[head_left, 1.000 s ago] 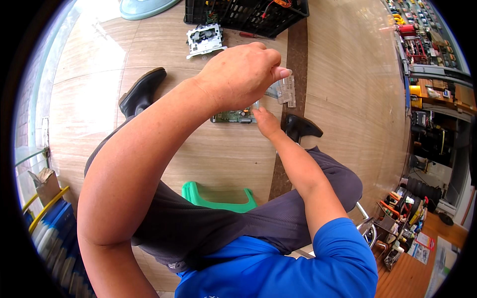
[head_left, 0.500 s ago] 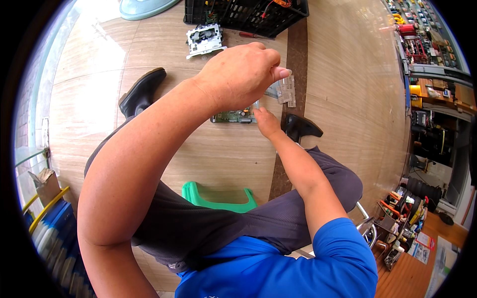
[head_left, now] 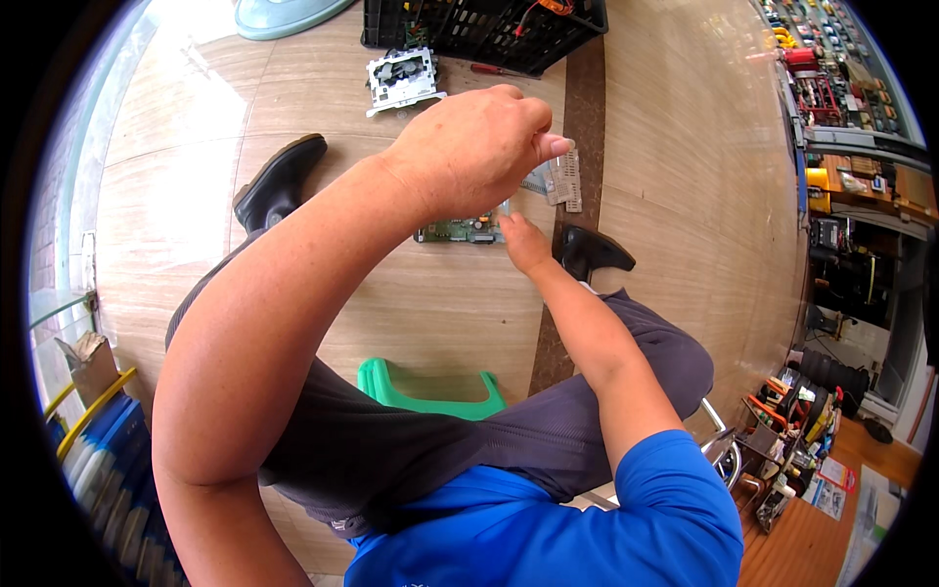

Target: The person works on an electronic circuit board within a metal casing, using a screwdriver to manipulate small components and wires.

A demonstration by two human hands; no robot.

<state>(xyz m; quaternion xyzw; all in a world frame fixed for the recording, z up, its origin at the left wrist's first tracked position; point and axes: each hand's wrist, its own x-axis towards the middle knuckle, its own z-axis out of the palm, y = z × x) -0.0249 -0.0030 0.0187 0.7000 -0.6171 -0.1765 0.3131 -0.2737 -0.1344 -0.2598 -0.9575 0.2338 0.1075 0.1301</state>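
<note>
A green circuit board point(head_left: 458, 231) lies on the floor between my feet, its far part covered by my left hand point(head_left: 479, 147). That hand hovers over the board with its fingers curled closed and the thumb pressed in. Whatever it grips is hidden from above. At the board's right end, my right hand point(head_left: 526, 242) has its fingertips closed on the edge. A small pale piece shows just above those fingertips, too small to name. Perforated metal plates point(head_left: 565, 184) rest on the floor to the right of my left hand.
Farther off are a silver metal drive mechanism point(head_left: 402, 80), a black plastic crate point(head_left: 469, 39) and a red-handled screwdriver point(head_left: 496, 69). My black shoes point(head_left: 279, 181) flank the board. A green stool point(head_left: 430, 401) shows beneath me. Shelves and a tool-laden bench point(head_left: 797, 430) stand at right.
</note>
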